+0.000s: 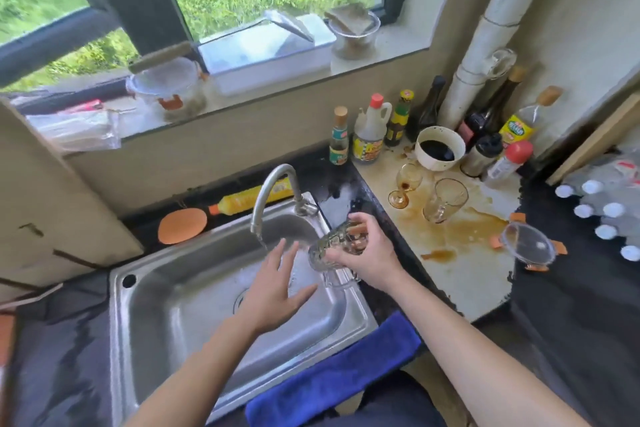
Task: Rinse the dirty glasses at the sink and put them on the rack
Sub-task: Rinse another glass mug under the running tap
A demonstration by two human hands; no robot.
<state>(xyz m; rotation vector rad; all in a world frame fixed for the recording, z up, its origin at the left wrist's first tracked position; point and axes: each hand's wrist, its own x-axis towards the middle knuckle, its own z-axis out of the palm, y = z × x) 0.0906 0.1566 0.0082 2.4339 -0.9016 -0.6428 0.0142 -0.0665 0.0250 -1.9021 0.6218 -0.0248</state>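
Observation:
My right hand (363, 250) grips a clear ribbed glass mug (327, 255), tilted on its side over the right part of the steel sink (156, 305); the mug's handle points down. My left hand (277, 284) is spread open over the basin, just left of the mug, empty. A thin stream of water runs from the curved tap (273, 184) in front of my left fingers. On the stained counter to the right, a small amber stemmed glass (407, 184) stands upright and a dirty tumbler (445, 199) leans beside it. No rack is in view.
A brown spill (474, 229) covers the pale counter. Behind it stand several sauce bottles (369, 135) and a white bowl of dark liquid (439, 148). A clear lid with orange clips (528, 246) lies to the right. A blue cloth (339, 367) hangs at the sink's front edge.

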